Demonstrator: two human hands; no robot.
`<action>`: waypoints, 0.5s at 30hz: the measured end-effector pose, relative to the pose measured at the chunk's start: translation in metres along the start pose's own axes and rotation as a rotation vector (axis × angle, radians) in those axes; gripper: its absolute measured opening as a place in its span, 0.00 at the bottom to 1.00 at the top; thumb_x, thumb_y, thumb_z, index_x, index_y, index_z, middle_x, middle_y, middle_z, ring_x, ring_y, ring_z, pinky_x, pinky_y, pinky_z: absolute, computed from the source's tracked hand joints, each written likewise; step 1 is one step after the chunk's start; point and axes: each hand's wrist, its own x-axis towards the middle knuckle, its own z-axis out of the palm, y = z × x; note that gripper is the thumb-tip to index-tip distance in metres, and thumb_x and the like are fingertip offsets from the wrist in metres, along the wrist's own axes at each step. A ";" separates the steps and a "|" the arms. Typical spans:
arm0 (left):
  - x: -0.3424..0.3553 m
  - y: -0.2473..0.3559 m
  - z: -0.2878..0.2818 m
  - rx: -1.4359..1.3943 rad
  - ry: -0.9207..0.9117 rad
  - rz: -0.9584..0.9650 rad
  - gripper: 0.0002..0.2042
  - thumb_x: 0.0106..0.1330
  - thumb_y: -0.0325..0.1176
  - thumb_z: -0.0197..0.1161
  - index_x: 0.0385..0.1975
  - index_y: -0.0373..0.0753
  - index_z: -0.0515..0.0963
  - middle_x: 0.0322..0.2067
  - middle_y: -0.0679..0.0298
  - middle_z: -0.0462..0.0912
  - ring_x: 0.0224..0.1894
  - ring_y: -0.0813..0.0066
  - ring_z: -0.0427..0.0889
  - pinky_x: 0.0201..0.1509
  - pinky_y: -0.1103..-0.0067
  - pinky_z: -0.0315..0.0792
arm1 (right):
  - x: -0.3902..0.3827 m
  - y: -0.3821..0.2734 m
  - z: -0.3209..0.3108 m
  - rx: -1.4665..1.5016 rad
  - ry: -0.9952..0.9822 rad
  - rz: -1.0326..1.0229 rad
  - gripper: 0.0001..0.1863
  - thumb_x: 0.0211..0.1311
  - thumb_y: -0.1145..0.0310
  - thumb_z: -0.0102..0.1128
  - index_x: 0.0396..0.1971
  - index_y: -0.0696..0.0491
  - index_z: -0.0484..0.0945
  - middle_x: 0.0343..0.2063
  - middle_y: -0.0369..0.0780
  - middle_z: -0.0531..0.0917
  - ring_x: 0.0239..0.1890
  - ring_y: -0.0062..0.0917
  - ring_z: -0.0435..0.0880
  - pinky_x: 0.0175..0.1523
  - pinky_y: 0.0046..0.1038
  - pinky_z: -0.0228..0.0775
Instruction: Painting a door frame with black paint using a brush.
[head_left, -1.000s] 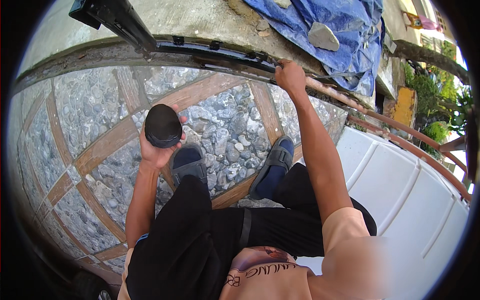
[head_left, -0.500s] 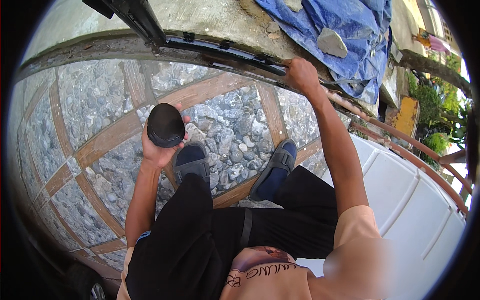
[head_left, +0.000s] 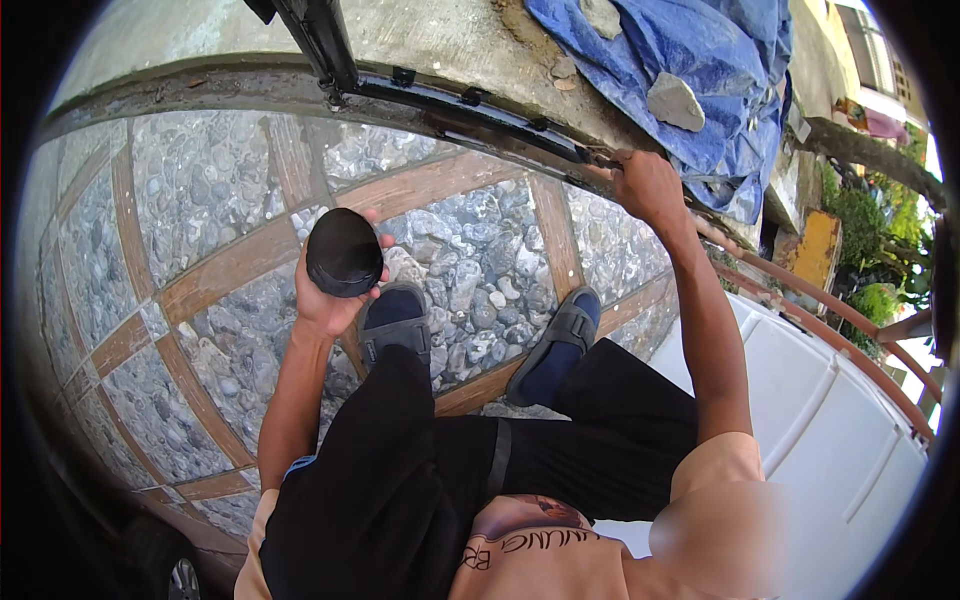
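My left hand (head_left: pixel 330 296) cups a round black container (head_left: pixel 345 252) from below, with dark contents that look like black paint. The fingertips show along its right side. At the far low metal rail (head_left: pixel 470 112), my right hand (head_left: pixel 650 186) is closed around what looks like a paintbrush (head_left: pixel 600 156), mostly hidden by the fist. Its tip is at the rail. Left of this hand the rail is glossy black; to the right it is reddish-brown.
A black post (head_left: pixel 318 45) rises at the rail's left part. Beyond the rail lies a blue tarp (head_left: pixel 640 60) with a stone (head_left: pixel 676 102) on it. White panels (head_left: pixel 800 400) stand at my right. The floor (head_left: pixel 470 250) is pebbled with brown strips.
My right hand has moved a little to the right along the rail with the brush. My left hand still holds the container; the whole view has shifted slightly.
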 end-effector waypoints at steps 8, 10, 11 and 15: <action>-0.034 0.012 0.015 0.034 0.074 0.065 0.34 0.72 0.57 0.38 0.67 0.35 0.60 0.51 0.45 0.77 0.35 0.56 0.85 0.29 0.73 0.83 | -0.024 -0.003 -0.072 0.427 -0.338 -0.182 0.16 0.54 0.70 0.55 0.42 0.58 0.82 0.19 0.48 0.81 0.21 0.35 0.81 0.33 0.36 0.73; -0.043 0.012 0.028 0.037 0.068 0.098 0.33 0.72 0.56 0.38 0.67 0.35 0.60 0.52 0.45 0.77 0.35 0.56 0.85 0.29 0.73 0.83 | -0.024 0.004 -0.086 0.601 -0.415 -0.160 0.17 0.54 0.72 0.53 0.44 0.58 0.81 0.17 0.45 0.80 0.18 0.28 0.80 0.28 0.33 0.72; -0.050 0.011 0.031 0.041 0.070 0.121 0.33 0.72 0.56 0.38 0.67 0.35 0.60 0.52 0.45 0.77 0.34 0.56 0.85 0.29 0.73 0.83 | -0.023 0.007 -0.091 0.688 -0.448 -0.139 0.17 0.56 0.72 0.53 0.45 0.58 0.81 0.17 0.42 0.79 0.17 0.24 0.79 0.26 0.29 0.71; -0.077 0.005 0.052 0.001 0.030 0.196 0.33 0.72 0.53 0.42 0.70 0.36 0.56 0.53 0.43 0.77 0.35 0.55 0.85 0.30 0.72 0.83 | -0.027 0.014 -0.111 0.888 -0.480 -0.110 0.15 0.62 0.70 0.55 0.46 0.59 0.81 0.22 0.36 0.82 0.20 0.15 0.79 0.24 0.20 0.72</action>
